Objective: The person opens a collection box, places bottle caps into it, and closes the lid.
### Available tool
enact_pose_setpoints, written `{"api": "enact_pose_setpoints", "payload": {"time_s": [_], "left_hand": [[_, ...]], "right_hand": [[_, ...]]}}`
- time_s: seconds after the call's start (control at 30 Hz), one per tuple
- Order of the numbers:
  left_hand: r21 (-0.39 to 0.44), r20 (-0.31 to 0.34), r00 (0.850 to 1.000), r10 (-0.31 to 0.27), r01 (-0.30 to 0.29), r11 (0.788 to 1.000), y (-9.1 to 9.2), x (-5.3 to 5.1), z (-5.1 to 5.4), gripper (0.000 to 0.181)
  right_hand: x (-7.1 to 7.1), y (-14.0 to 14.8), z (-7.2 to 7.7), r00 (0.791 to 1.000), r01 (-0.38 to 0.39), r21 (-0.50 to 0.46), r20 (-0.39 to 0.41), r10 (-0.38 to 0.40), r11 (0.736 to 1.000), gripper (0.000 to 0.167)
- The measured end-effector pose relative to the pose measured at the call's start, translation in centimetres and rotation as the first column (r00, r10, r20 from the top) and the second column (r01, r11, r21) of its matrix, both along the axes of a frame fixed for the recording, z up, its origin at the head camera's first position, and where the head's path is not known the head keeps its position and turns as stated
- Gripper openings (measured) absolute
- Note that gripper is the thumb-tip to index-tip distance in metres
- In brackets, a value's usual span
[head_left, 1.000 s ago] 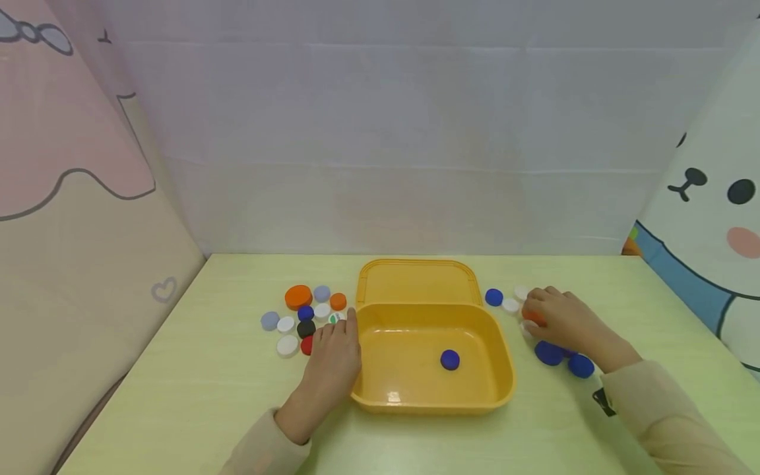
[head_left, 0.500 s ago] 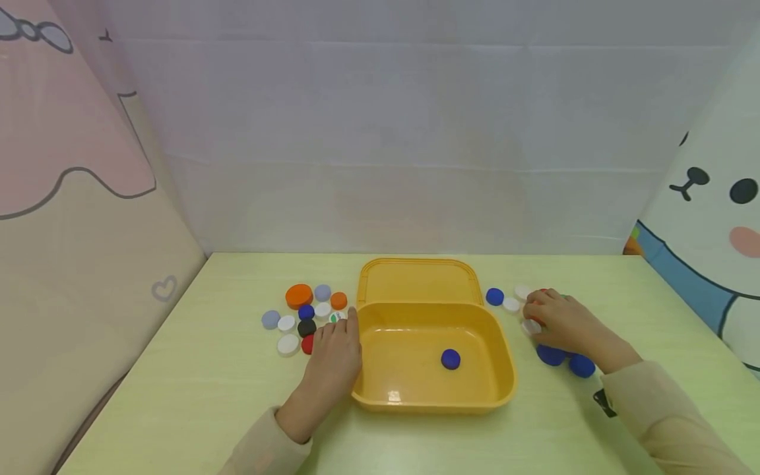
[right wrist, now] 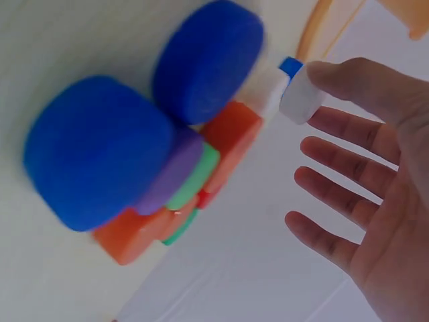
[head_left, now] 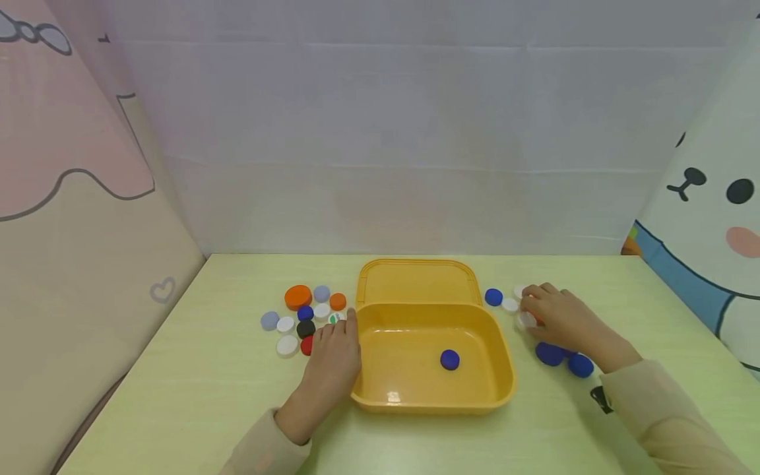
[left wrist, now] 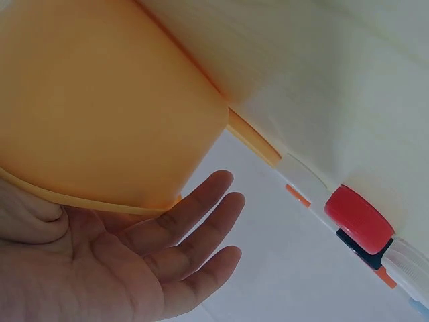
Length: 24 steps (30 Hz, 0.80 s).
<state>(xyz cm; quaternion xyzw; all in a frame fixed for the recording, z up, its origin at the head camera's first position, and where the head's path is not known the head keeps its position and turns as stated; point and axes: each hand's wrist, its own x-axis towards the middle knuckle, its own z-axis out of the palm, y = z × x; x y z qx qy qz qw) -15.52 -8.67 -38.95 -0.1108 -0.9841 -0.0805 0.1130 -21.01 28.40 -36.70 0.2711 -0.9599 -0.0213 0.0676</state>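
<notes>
With thumb and index finger, my right hand (head_left: 561, 320) pinches a white cap (right wrist: 301, 98) in the right wrist view, its other fingers spread apart. Red and orange caps lie partly hidden beneath it in the head view, next to large blue caps (head_left: 549, 353). Against the left rim of the yellow box (head_left: 433, 407) rests my left hand (head_left: 332, 359), index finger straight along the rim, the others loosely bent; in the left wrist view nothing shows between them. One blue cap (head_left: 450, 359) lies inside the box.
Behind the box lies its yellow lid (head_left: 418, 280). Left of it is a group of loose caps, among them an orange cap (head_left: 298, 297), a black cap (head_left: 305, 329) and a red cap (head_left: 307, 345). A blue cap (head_left: 493, 297) sits right of the lid.
My right fingers have shifted slightly off the orange cap, and the white cap below them has moved a little up and left, now pinched. The left hand stays where it was.
</notes>
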Motion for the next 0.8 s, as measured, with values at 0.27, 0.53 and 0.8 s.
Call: {"api": "enact_pose_setpoints", "payload": {"time_s": [0.27, 0.53, 0.8], "left_hand": [[-0.022, -0.111, 0.994, -0.022, 0.02, 1.0, -0.1, 0.1, -0.2, 0.039], [-0.013, -0.08, 0.997, -0.02, 0.019, 1.0, 0.0, 0.0, -0.2, 0.04], [-0.005, -0.033, 0.999, -0.012, 0.012, 1.0, 0.0, 0.0, -0.1, 0.042]], "right_hand": [[0.7, -2.0, 2.4, 0.986, -0.079, -0.022, -0.152, 0.075, 0.997, 0.026], [1.9, -5.0, 4.2, 0.959, -0.171, -0.037, -0.237, 0.158, 0.985, 0.036], [3.1, -8.4, 3.7, 0.947, -0.231, 0.03, -0.223, 0.232, 0.972, 0.041]]}}
